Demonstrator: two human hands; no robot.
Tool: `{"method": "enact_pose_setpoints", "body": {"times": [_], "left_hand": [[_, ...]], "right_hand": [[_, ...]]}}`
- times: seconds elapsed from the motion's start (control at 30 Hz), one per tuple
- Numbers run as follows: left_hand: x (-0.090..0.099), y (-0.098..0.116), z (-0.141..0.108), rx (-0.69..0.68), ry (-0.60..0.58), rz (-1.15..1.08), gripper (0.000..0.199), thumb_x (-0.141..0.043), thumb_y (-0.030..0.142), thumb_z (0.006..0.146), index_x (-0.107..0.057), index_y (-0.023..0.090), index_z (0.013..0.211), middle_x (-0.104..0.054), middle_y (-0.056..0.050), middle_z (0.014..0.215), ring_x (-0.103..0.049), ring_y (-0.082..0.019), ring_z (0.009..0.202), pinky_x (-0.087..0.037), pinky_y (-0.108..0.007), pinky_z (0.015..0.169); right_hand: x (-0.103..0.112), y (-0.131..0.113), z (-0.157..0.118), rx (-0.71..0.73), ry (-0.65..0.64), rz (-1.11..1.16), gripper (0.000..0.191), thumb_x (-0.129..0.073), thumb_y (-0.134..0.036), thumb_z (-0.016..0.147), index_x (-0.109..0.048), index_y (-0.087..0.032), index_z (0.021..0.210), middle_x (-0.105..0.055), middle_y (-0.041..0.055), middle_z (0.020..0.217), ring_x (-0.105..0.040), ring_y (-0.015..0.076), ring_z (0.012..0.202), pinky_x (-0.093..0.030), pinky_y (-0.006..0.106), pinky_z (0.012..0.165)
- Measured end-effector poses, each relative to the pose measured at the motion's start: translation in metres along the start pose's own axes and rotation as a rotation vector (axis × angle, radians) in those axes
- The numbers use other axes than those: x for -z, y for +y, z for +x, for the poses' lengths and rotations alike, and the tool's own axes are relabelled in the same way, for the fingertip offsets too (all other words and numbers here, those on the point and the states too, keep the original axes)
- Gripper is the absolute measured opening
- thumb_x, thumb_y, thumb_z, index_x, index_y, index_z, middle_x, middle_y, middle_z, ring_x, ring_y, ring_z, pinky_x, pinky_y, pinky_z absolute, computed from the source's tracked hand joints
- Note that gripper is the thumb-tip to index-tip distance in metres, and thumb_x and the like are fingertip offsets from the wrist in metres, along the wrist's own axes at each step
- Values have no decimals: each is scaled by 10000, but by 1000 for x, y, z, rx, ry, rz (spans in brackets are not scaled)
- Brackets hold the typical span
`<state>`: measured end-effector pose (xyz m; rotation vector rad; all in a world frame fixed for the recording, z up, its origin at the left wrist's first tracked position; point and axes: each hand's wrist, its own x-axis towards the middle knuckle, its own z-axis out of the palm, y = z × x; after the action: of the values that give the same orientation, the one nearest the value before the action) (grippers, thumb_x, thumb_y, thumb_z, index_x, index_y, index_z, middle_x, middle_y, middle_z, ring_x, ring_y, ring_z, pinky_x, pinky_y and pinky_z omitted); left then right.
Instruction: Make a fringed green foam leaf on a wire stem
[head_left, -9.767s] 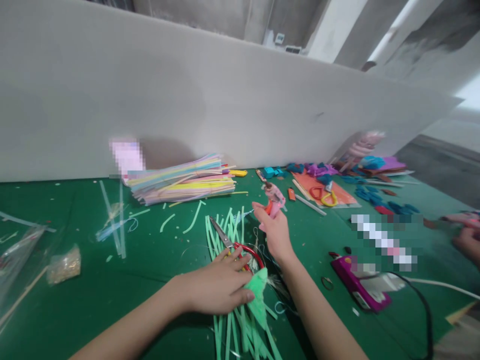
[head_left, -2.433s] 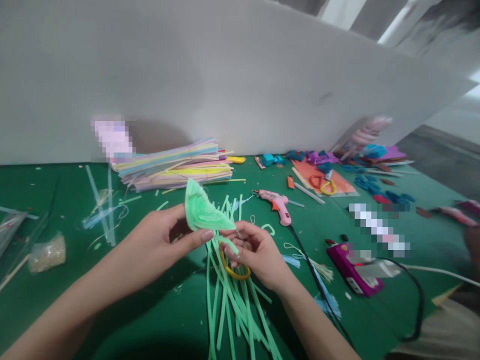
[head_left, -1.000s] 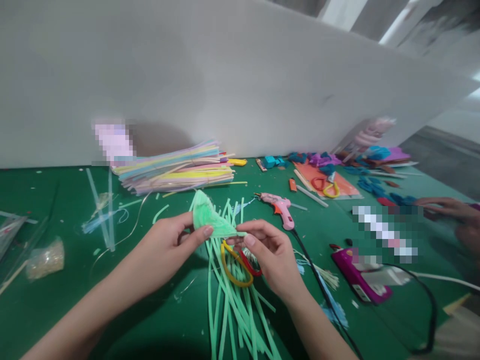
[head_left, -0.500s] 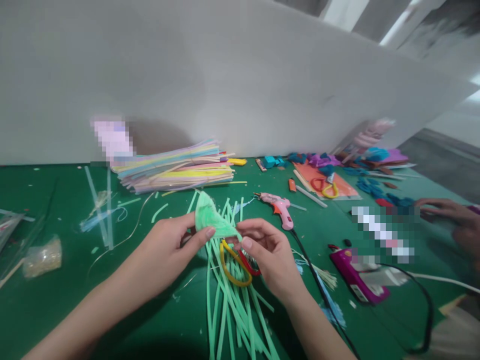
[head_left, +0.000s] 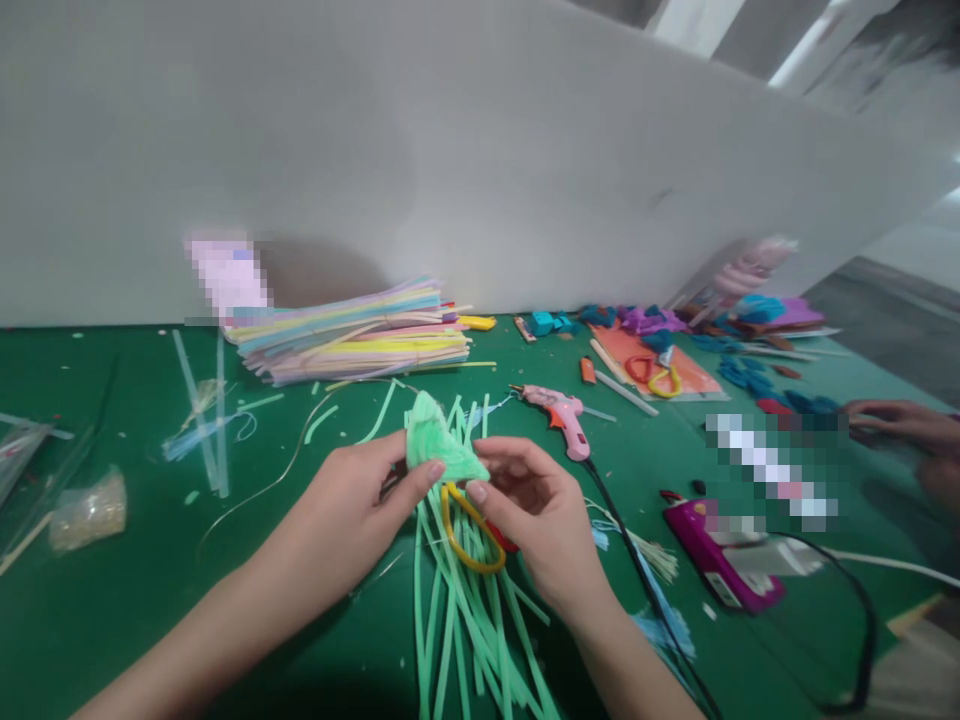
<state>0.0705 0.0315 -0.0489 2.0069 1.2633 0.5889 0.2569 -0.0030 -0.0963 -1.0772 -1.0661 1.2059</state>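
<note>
Between my hands, above the table, is a light green fuzzy piece (head_left: 439, 445), roughly triangular, apparently formed from pipe cleaners. My left hand (head_left: 367, 490) pinches its left side, thumb on the near face and fingers behind. At its right corner my right hand (head_left: 536, 505) holds on with thumb and fingertips. Below them lies a loose spread of long green pipe cleaners (head_left: 457, 620). On these rest scissors with yellow and red handles (head_left: 472, 545), their blades hidden. A pink glue gun (head_left: 559, 412) lies just beyond my right hand.
A pastel pipe-cleaner bundle (head_left: 360, 335) lies by the wall. Right are a purple power strip (head_left: 712, 550), black cord, orange sheet (head_left: 701, 375) and more scissors (head_left: 664, 380). Another person's hand (head_left: 900, 425) is at far right. Left are clear glue sticks (head_left: 199, 420) and a small bag (head_left: 90, 510).
The green piece and my left hand have shifted slightly right. The piece's face has turned a little, and my right fingers have closed in nearer its right corner.
</note>
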Motion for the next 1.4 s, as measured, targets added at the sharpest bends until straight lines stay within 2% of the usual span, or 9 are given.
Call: {"method": "enact_pose_setpoints", "body": {"times": [0.17, 0.43, 0.57, 0.67, 0.8, 0.93, 1.03, 1.17, 1.4], "left_hand": [[-4, 1, -1, -31, -10, 8, 336, -439, 444, 972, -658, 198, 910, -664, 11, 736, -520, -151, 605, -392, -251, 578], [-5, -1, -1, 11, -66, -94, 329, -440, 455, 975, -642, 200, 924, -701, -1, 857, -611, -186, 769, -432, -269, 675], [1, -1, 0, 43, -84, -144, 352, -460, 492, 959, -674, 218, 1015, -707, -5, 880, -623, -215, 834, -448, -293, 722], [5, -2, 1, 66, -91, -152, 384, -473, 514, 948, -678, 229, 1103, -722, -10, 929, -624, -218, 822, -453, -302, 712], [7, -2, 0, 48, -70, -159, 377, -488, 509, 946, -691, 230, 1097, -725, -7, 908, -631, -225, 857, -457, -294, 713], [7, -2, -1, 29, -70, -146, 363, -486, 500, 952, -692, 235, 1090, -734, 11, 897, -615, -188, 758, -449, -267, 661], [7, -1, -2, 28, -76, -149, 355, -485, 502, 954, -692, 244, 1083, -736, 28, 877, -590, -163, 685, -434, -251, 620], [6, 0, -3, 29, -89, -164, 346, -481, 501, 954, -688, 254, 1079, -730, 26, 895, -615, -185, 771, -449, -259, 670], [4, -1, -3, 35, -115, -112, 376, -456, 520, 951, -687, 225, 989, -713, -3, 894, -593, -197, 753, -428, -271, 644]], "right_hand": [[-4, -2, -2, -2, 49, -27, 238, -804, -250, 733, -700, -238, 947, -712, -6, 808, -641, 126, 715, -543, 250, 674], [-3, -4, -3, -38, 58, -17, 277, -822, -281, 723, -697, -240, 967, -728, -2, 818, -663, 129, 727, -552, 241, 686], [2, -7, -3, -76, -54, 54, 367, -753, -427, 793, -696, -255, 1112, -732, 58, 1104, -670, 198, 1015, -552, 295, 838], [5, -8, -3, -96, -52, 107, 327, -585, -492, 911, -728, -246, 1073, -659, 70, 1288, -595, 232, 1195, -504, 338, 959], [5, -4, -3, -66, -62, 72, 180, -672, -389, 873, -753, -235, 919, -660, 55, 1264, -626, 223, 1126, -494, 334, 953], [-1, 1, -4, -43, -68, 71, 96, -729, -333, 827, -736, -239, 845, -700, 40, 1138, -661, 187, 997, -518, 300, 862], [-5, 5, -5, -37, -33, 95, 82, -753, -311, 804, -723, -236, 815, -701, 26, 1072, -657, 160, 911, -516, 278, 822], [-6, 7, -5, -8, -4, 101, 70, -758, -294, 801, -715, -238, 792, -674, 11, 1007, -625, 134, 835, -503, 253, 751], [-8, 5, -6, 14, -5, 45, 145, -737, -314, 808, -661, -212, 738, -663, 25, 939, -618, 153, 834, -493, 268, 747]]}}
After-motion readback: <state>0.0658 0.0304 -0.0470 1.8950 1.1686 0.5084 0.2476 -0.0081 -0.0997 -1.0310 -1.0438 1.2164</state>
